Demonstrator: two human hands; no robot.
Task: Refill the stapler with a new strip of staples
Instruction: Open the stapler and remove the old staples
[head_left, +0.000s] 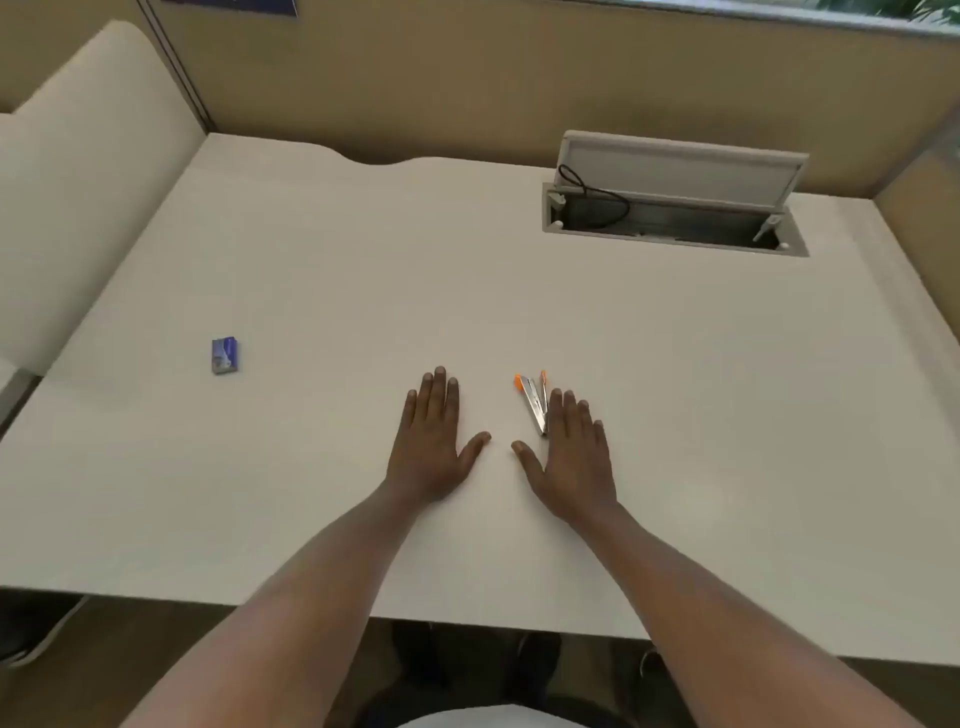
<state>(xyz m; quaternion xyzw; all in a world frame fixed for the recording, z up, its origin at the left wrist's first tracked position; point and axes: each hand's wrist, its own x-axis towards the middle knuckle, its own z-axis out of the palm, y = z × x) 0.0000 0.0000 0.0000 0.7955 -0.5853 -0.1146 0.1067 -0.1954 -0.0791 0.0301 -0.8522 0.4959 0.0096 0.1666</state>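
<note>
A small silver stapler (533, 401) with orange tips lies on the white desk (322, 270), its two arms spread apart in a narrow V. My right hand (569, 457) rests flat, palm down, just right of it, the index finger touching or almost touching its near end. Flat on the desk to the left of the stapler lies my left hand (434, 441), a short gap away, holding nothing. A small blue staple box (225, 355) sits far to the left, well apart from both hands.
An open cable hatch (675, 218) with its lid raised and a black cable inside is set into the desk at the back right. A beige partition runs behind the desk. A cream chair back (78, 171) stands at the left.
</note>
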